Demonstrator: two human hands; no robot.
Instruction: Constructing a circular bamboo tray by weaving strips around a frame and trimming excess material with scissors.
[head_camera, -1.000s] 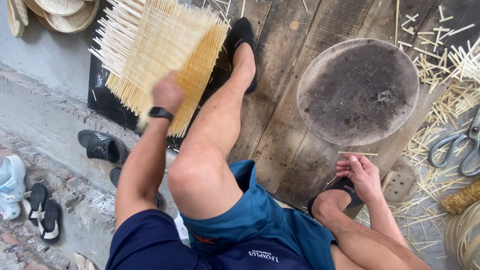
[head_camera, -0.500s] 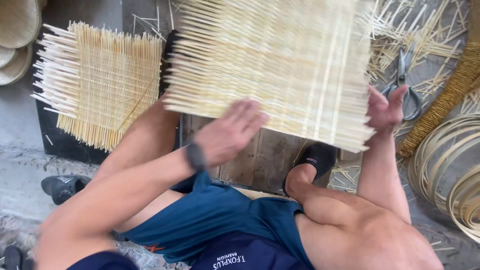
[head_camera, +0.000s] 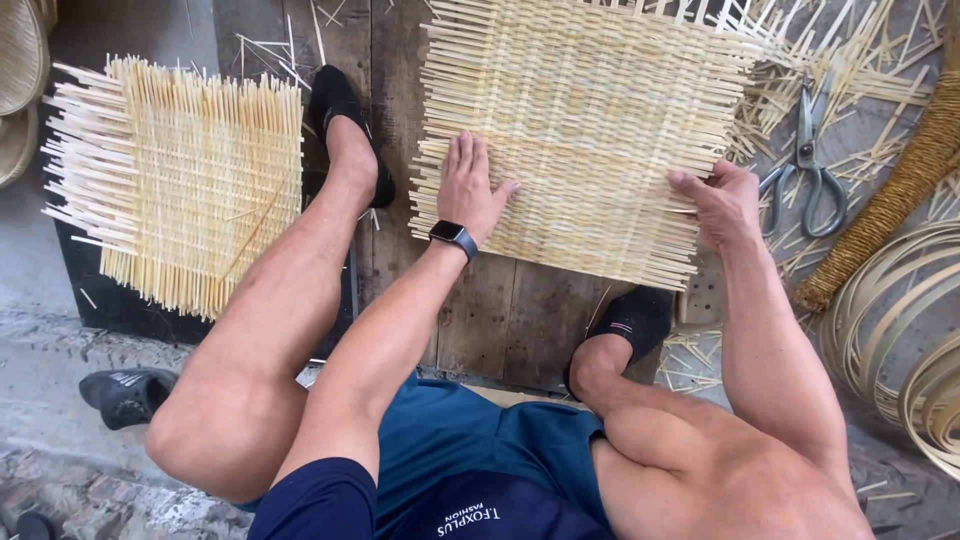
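Since the earlier frame I see the woven mat (head_camera: 590, 130) lowered onto the wooden boards (head_camera: 500, 310); left hand (head_camera: 470, 190) lies flat on it, right hand (head_camera: 722, 200) seemingly pinches its edge.

One screen shows: the small black rounded-rectangle face of a smartwatch (head_camera: 453, 237), dark and unlit, strapped on the left wrist. A patch of small white lettering (head_camera: 468, 520) sits on the navy shirt at the bottom edge.
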